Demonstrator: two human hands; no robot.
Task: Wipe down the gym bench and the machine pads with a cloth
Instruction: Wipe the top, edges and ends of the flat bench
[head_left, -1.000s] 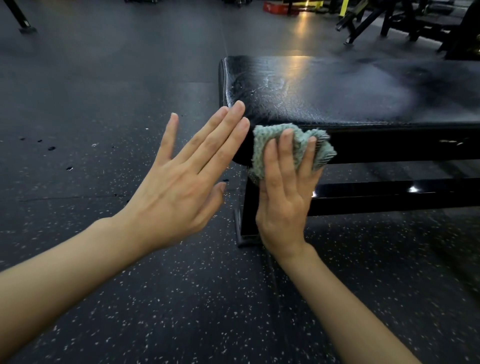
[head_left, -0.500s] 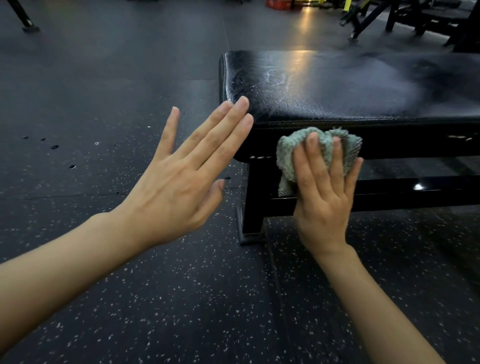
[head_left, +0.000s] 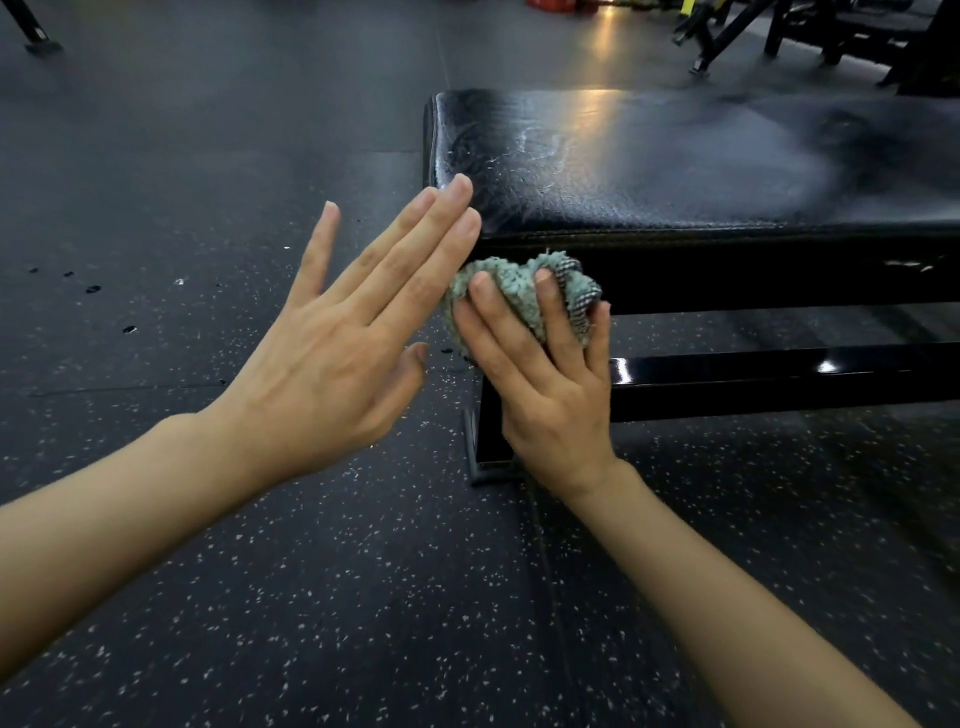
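Currently my right hand (head_left: 545, 384) clutches the cloth (head_left: 519, 301) against the bench (head_left: 675, 171) pad's near side, at its left corner; its long axis extends rightward. My left hand (head_left: 343, 353) hovers flat, empty.

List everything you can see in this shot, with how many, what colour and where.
bench pad: one, black, glossy, upper right, top streaked with pale smears
bench frame: one, black metal, crossbar and leg under the pad
cloth: one, pale green, bunched against the pad's front side near its left corner
floor: one, dark rubber with white flecks, all around
gym equipment: several frames, black with a yellow part, far upper right, blurred
red object: one, top edge, too cropped to identify
left hand: one, open and flat, fingers together, beside the pad's corner
right hand: one, pressing the cloth to the pad's side
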